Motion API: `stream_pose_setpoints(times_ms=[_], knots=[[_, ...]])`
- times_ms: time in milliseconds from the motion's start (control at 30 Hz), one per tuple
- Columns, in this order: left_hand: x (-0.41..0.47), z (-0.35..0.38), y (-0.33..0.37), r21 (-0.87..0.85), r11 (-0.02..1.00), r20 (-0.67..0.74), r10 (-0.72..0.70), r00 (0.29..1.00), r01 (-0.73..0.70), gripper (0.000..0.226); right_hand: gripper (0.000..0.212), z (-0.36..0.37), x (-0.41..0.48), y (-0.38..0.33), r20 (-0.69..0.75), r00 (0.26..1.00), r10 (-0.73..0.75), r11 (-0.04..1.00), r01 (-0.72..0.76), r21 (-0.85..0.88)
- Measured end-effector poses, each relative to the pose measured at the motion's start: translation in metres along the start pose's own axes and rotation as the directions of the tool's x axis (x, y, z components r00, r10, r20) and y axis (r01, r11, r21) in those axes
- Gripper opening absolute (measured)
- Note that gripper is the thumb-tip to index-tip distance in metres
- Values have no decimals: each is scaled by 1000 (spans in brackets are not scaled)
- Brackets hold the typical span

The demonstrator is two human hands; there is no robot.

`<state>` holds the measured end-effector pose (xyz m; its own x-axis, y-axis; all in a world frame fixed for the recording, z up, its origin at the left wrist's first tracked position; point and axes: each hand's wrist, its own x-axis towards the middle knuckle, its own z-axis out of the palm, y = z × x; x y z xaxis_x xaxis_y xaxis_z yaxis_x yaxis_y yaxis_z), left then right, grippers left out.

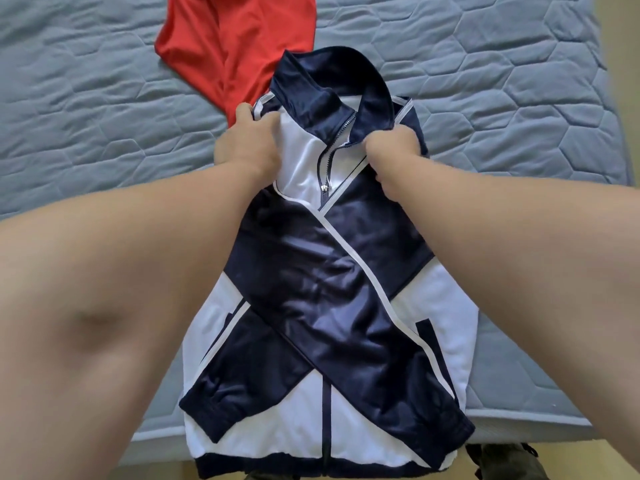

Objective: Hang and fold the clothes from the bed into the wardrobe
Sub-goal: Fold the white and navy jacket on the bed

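Gripping a navy-and-white track jacket (pixel 329 271) by its shoulders, a person works through the folding step on the bed (pixel 104 116). The jacket lies face up at the mattress's near edge, hem overhanging, sleeves crossed over the chest. The left hand (pixel 247 143) and right hand (pixel 394 150) both have fingers (pixel 243 111) curled into the cloth beside the collar. The next move likely calls for carrying the top evenly down toward the hem. A red garment (pixel 235 39) lies just beyond.

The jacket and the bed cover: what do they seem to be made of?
The jacket looks like smooth synthetic knit, probably polyester: its navy parts show a soft sheen. The bed cover seems matte quilted fabric, with stitched hexagons; fibre unclear.
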<state>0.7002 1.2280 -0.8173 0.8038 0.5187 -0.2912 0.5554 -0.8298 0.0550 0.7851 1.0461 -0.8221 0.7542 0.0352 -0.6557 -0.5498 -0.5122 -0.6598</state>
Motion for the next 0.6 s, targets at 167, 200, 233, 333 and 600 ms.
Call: stream_pose_setpoints(times_ms=[167,200,233,333,600], knots=[[12,-3,-18,39,998,43,-52,998,50,46,68,20,-3,-26,362,906,-222,946,290,-145],[14,-3,-20,42,998,47,-43,998,42,44,73,19,-1,-25,426,870,-249,900,370,-231],[16,-4,-20,43,998,46,-42,998,40,43,75,17,1,-23,450,853,-263,861,418,-290],[23,-5,-16,3,997,26,-75,997,75,42,63,5,11,-13,262,884,-388,753,468,-464],[42,-8,0,-206,958,-104,-226,968,202,44,60,-13,50,-6,-26,954,-297,653,183,-735]])
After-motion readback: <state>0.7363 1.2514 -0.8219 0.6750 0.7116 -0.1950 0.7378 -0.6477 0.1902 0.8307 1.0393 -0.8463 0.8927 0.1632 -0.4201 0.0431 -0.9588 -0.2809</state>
